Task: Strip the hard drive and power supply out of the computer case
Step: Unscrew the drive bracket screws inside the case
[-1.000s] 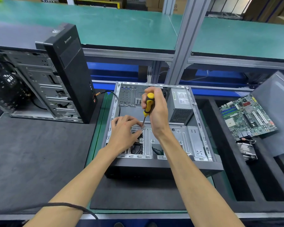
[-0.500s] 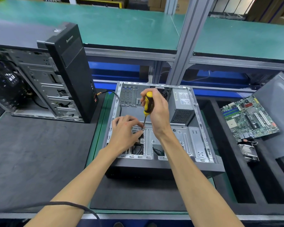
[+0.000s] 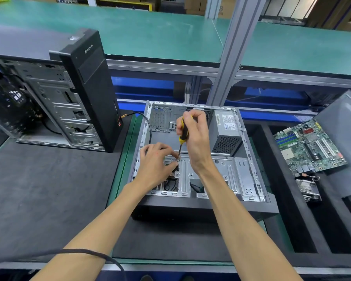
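An open computer case (image 3: 249, 206) lies flat in front of me. The grey power supply (image 3: 226, 131) sits in its far right corner. A silver drive cage (image 3: 221, 173) fills the near half; the hard drive under it is mostly hidden. My right hand (image 3: 197, 138) grips a yellow-and-black screwdriver (image 3: 183, 133), held upright with its tip on a screw (image 3: 178, 159) in the cage. My left hand (image 3: 156, 163) rests on the cage, fingertips pinched beside that screw.
A second black tower case (image 3: 83, 88) stands open at the left on the dark mat. A black cable (image 3: 145, 120) runs from it to the case. At right, a motherboard (image 3: 310, 147) and heatsink (image 3: 308, 189) lie in black foam trays (image 3: 288, 209).
Both hands stay on the same screw; the screwdriver handle has shifted only slightly in my right hand. The view has drifted a little.
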The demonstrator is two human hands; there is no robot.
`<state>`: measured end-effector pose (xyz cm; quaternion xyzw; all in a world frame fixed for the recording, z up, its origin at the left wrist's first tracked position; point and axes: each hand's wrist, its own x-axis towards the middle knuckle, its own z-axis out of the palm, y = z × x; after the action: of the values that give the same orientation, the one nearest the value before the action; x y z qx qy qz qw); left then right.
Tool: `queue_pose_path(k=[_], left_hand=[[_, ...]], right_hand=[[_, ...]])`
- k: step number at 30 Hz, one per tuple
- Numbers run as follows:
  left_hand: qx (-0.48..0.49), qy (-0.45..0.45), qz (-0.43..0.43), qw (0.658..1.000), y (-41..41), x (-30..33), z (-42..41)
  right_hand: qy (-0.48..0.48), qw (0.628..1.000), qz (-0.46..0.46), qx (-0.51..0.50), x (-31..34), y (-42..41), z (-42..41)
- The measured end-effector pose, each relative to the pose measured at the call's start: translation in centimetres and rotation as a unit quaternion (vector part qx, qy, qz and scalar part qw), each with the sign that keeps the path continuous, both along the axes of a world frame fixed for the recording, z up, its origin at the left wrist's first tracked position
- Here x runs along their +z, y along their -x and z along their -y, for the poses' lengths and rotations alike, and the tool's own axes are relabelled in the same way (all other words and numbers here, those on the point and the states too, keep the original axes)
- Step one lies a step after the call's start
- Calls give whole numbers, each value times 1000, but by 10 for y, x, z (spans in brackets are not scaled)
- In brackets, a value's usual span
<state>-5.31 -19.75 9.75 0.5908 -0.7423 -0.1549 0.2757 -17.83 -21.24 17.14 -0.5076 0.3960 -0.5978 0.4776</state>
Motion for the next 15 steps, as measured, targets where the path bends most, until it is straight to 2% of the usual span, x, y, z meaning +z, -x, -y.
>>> queue_pose_path(k=[4,8,15], left_hand=[[1,-8,-5,1000,1,0,1],[1,-1,-9,1000,1,-1,1],[5,-5,-6,1000,1,0,1]], right_hand=[[-6,1000,-17,-5,1,1,1],[8,1000,15,-6,2,-1,0],[9,1000,11,-6,-1,2,2]])
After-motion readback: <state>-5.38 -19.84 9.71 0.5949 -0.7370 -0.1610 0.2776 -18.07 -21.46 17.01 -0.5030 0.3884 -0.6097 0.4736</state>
